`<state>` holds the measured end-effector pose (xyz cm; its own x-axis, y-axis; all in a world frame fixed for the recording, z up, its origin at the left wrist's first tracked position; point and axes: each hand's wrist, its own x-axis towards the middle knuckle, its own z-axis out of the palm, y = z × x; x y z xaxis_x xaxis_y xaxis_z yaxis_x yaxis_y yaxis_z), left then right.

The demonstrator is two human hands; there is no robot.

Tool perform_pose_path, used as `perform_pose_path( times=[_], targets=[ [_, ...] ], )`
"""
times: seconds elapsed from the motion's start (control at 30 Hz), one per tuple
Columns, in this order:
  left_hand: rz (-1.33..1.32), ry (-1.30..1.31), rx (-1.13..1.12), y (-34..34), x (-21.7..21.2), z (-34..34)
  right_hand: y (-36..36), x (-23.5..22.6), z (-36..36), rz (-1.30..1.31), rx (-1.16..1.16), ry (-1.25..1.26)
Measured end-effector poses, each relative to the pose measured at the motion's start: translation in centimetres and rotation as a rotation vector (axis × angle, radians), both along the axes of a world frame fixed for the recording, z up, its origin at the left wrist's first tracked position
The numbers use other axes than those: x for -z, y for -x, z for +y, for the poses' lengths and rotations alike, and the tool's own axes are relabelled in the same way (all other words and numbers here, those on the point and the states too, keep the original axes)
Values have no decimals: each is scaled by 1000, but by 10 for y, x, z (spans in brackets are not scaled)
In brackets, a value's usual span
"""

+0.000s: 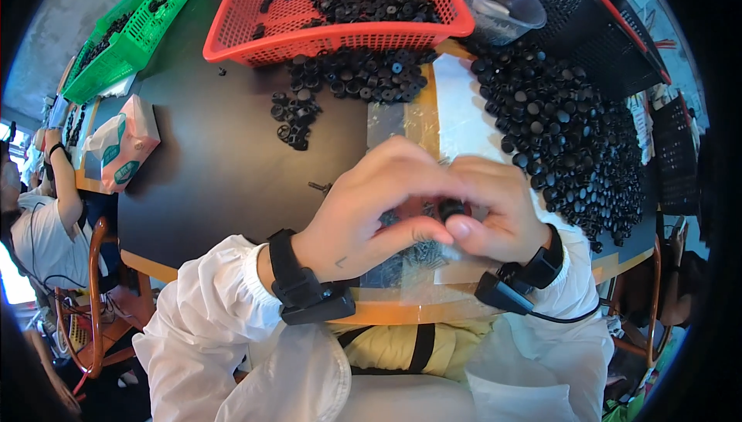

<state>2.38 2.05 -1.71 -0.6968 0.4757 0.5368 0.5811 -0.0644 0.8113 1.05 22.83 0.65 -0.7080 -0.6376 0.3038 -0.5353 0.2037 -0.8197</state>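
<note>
My left hand (pixel 382 202) and my right hand (pixel 498 209) meet above the near edge of the table. A small black round part (pixel 450 208) sits between the thumb and curled fingers of my right hand. The left thumb reaches across to the right thumb's tip. My left fingers bend over towards the right ones; their tips are hidden, so what they pinch does not show. Beneath my hands lies a heap of small metal screws (pixel 423 253), partly covered by them. Two darker screws (pixel 319 187) lie beside my left hand.
Black round caps (pixel 556 120) are heaped at the right. A red basket (pixel 340 38) of black parts stands at the back, with black wheel-like parts (pixel 355 74) before it. Around are a clear tub (pixel 495 1), black crate (pixel 603 35), green basket (pixel 143 43), tissue pack (pixel 131 144) and co-workers.
</note>
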Motion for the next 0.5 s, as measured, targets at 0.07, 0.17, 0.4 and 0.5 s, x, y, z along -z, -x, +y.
perform_pose_path(
  times=[0.07,0.17,0.4,0.5],
  targets=[
    [-53,3,-58,2,0,0,9,-10,6,556,261,-314],
    [53,13,-171,7,0,-8,25,-19,25,641,798,-559],
    [37,-61,-392,11,-7,-14,54,-25,128,679,1286,-999],
    [73,-312,-554,17,-9,-16,51,-28,135,738,1320,-1003]
  ],
)
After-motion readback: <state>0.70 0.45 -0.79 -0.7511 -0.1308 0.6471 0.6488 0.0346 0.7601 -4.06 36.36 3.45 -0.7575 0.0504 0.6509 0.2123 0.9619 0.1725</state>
